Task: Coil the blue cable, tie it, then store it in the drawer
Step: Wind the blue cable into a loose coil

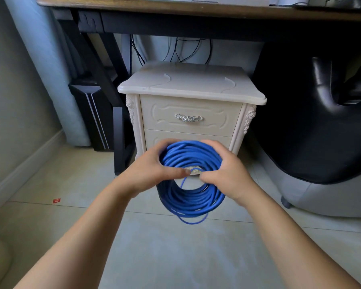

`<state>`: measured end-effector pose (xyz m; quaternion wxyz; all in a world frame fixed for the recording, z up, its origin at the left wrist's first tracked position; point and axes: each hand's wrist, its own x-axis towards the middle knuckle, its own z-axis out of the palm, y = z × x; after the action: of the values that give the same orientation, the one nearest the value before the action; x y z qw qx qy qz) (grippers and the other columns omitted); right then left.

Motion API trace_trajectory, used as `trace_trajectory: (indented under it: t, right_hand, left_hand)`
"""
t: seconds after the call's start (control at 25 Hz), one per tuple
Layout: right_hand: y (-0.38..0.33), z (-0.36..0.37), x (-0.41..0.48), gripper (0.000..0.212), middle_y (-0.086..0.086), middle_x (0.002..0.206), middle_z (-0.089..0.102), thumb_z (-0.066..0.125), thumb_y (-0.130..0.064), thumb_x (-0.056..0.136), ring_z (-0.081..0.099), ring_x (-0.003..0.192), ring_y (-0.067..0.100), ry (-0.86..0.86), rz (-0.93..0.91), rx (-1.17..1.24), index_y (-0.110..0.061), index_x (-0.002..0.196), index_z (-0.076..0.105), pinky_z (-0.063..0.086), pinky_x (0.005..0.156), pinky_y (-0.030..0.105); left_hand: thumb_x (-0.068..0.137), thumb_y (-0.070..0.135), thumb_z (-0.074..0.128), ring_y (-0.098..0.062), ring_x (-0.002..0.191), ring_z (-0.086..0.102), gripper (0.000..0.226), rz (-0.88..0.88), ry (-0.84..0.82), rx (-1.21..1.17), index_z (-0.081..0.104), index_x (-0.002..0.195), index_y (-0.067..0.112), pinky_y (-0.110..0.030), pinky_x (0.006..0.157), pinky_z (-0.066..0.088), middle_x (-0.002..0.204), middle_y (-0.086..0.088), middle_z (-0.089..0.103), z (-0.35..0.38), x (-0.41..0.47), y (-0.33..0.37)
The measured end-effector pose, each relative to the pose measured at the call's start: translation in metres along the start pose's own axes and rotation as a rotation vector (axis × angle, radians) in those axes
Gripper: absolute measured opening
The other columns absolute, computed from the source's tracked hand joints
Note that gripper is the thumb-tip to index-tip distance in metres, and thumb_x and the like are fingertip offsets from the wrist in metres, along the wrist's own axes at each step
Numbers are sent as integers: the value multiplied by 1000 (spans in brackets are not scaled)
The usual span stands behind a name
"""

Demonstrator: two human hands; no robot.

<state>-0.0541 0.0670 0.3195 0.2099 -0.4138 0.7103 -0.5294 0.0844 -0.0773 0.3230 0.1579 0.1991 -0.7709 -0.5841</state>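
Blue cable (191, 197) coiled in ring, held upright in air just before cabinet (192, 84), at lower drawer (188, 135). Left rim gripped by left hand (148, 170), right rim by right hand (227, 172); fingers (212, 143) curled round strands, thumbs almost met at small pale piece (194, 171) mid-ring. Upper drawer (167, 117) shut.

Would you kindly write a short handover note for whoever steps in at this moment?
Left hand grips the left side of the blue cable; right hand grips its right side.
The cable is coiled, held in the air before the white nightstand.
Top drawer and lower drawer are shut.
Done: coiling, though a loose end hangs below. No tie is visible.
Left: tie the coil, open a drawer, put it inside.
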Motion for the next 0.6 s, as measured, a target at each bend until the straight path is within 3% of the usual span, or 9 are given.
trace_trajectory:
  t: [0.08,0.2,0.32,0.44,0.6]
  right_hand:
    - [2,4,-2,69,-15,104,67,66,-1,64,66,90,9,-70,-4,-171,-51,109,56,56,80,31]
    - [3,5,-6,71,-16,105,66,67,-5,65,66,87,13,-60,7,-200,-49,118,53,56,80,37]
    - [-1,2,-5,68,-14,99,67,75,-6,70,67,83,11,40,5,-59,-41,123,54,56,79,32]
    - [-1,1,-3,63,-17,106,67,84,-20,69,67,92,0,66,73,62,-39,122,56,54,85,24]
    - [5,-1,-6,57,-4,108,72,84,-19,72,72,93,20,21,152,287,-30,122,59,57,87,37]
  left_hand:
    - [67,13,84,-6,81,69,60,-5,-7,215,58,116,35,-23,72,54,93,10,71,5,-2,-1]
    - [62,11,74,-7,62,63,44,-26,54,315,60,99,31,-24,60,52,74,11,67,15,-4,-1]
    - [59,11,69,-8,53,53,33,-28,157,166,62,90,23,-21,53,45,61,12,59,19,-2,-1]
    - [55,13,65,-10,52,50,36,-59,219,14,65,91,16,-21,51,42,59,11,57,20,-3,1]
    - [65,-1,66,-14,54,49,19,-94,261,-144,60,78,11,-23,55,41,58,5,54,21,-5,2]
